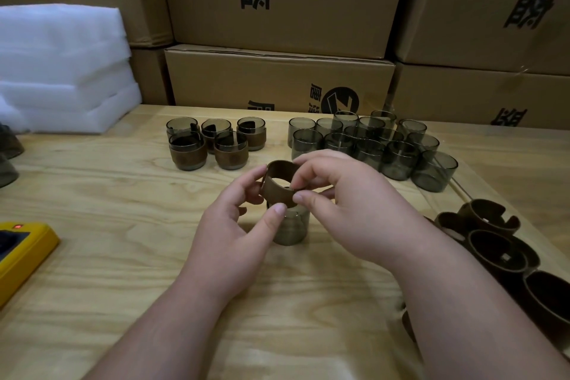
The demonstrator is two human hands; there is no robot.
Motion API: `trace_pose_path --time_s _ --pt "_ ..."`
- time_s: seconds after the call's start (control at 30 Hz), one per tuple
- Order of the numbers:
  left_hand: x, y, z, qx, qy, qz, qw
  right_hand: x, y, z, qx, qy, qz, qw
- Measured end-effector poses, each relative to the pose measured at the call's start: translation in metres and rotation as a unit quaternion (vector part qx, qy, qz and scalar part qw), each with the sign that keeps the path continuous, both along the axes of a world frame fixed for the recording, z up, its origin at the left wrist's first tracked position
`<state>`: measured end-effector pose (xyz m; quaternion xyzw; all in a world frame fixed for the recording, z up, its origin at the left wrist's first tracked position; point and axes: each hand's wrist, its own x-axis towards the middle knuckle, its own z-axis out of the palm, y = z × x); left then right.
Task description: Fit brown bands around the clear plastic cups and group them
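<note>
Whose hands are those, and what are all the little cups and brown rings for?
The camera sits on a person's head, so you look down at their own hands. The left hand and right hand pinch a brown band above a clear smoky plastic cup standing on the wooden table. Behind left stand the finished cups wearing bands. Behind right wait the bare cups. More loose brown bands lie at the right.
</note>
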<state>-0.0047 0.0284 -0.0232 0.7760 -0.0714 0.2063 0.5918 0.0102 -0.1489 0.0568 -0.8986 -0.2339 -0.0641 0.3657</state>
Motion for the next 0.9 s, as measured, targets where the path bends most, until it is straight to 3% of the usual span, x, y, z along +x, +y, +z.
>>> trace_pose_path --time_s 0.27,0.47,0.9 --pt "0.003 0.0 0.004 -0.095 0.005 0.006 0.995 -0.001 -0.002 0.002 0.023 0.0 0.013 1.0" --pt "0.004 0.001 0.003 -0.143 -0.002 -0.01 0.99 0.0 0.008 -0.001 0.119 -0.019 -0.017 0.993" --pt "0.006 -0.003 0.006 -0.16 -0.005 0.054 0.986 -0.004 0.021 -0.009 0.089 -0.028 -0.088 0.992"
